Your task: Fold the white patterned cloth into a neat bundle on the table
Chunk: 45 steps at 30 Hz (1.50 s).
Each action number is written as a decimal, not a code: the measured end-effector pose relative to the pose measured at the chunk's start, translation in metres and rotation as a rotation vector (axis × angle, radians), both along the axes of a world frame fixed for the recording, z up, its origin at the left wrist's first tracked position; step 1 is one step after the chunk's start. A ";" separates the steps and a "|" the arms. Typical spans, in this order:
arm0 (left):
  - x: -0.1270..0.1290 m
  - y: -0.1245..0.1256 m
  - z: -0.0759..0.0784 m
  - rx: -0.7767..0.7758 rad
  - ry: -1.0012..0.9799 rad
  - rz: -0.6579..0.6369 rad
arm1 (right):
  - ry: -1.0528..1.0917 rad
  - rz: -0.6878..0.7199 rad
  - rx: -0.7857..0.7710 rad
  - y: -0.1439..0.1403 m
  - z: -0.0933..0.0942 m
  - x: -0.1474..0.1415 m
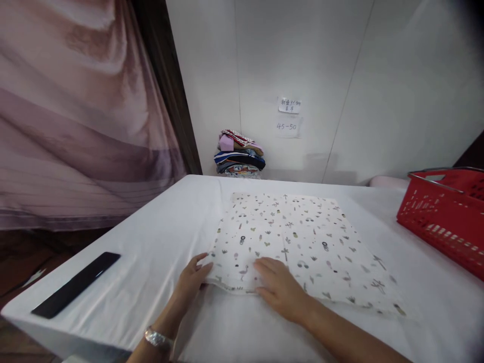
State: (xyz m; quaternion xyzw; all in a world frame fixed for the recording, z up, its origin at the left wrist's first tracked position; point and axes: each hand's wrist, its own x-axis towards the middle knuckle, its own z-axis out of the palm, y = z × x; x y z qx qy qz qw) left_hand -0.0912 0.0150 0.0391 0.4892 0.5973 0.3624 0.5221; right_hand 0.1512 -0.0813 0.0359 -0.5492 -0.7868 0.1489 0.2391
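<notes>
A white cloth (302, 239) printed with small flamingos, palm trees and rainbows is spread flat on the white-covered table. Its near left corner is in my left hand (193, 276), with thumb and fingers closed at the edge; the fingertips beneath are partly hidden. My right hand (282, 290) rests palm down on the near edge, right of my left hand. Its fingers are stretched out over the fabric and a little blurred, and the thumb is apart from them. A silvery band (157, 338) circles my left wrist.
A long black flat object (77, 285) lies on the table (151, 232) at left. A red plastic basket (446, 217) with a metal handle stands at right. Folded fabrics (240, 156) are stacked beyond the far edge, against the white wall. A pink curtain (83, 111) hangs at left.
</notes>
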 end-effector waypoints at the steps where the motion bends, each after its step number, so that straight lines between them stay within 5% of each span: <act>1: 0.001 0.000 0.002 -0.001 -0.029 -0.005 | 0.013 0.048 0.036 0.009 0.005 -0.021; 5: 0.002 0.002 0.007 0.018 -0.077 -0.020 | -0.021 0.048 0.128 0.042 0.013 -0.090; 9: -0.003 0.011 0.005 0.076 -0.059 -0.010 | -0.029 -0.014 0.162 0.067 0.003 -0.122; 16: -0.013 0.032 0.001 -0.025 -0.047 -0.035 | 0.072 -0.033 0.069 0.082 -0.010 -0.118; 21: -0.003 0.060 -0.004 -0.150 -0.278 -0.113 | 0.490 -0.171 -0.090 0.094 0.000 -0.106; 24: 0.009 0.070 -0.008 -0.142 -0.282 -0.080 | 0.877 -0.278 -0.236 0.106 0.019 -0.068; 27: 0.020 0.071 -0.009 -0.124 -0.180 -0.080 | 1.007 -0.386 -0.208 0.100 0.040 0.007; 30: 0.028 0.068 -0.011 -0.072 -0.081 -0.193 | 1.318 -0.624 0.028 0.058 0.045 0.099; 34: 0.040 0.069 -0.016 -0.004 0.022 -0.286 | 1.397 -0.882 0.172 -0.033 0.016 0.186; 39: 0.088 0.064 -0.018 0.123 0.098 -0.426 | 1.353 -1.106 -0.039 -0.101 -0.027 0.205; 45: 0.172 -0.013 -0.012 0.656 0.195 -0.788 | 1.294 -1.076 -0.201 -0.107 -0.022 0.204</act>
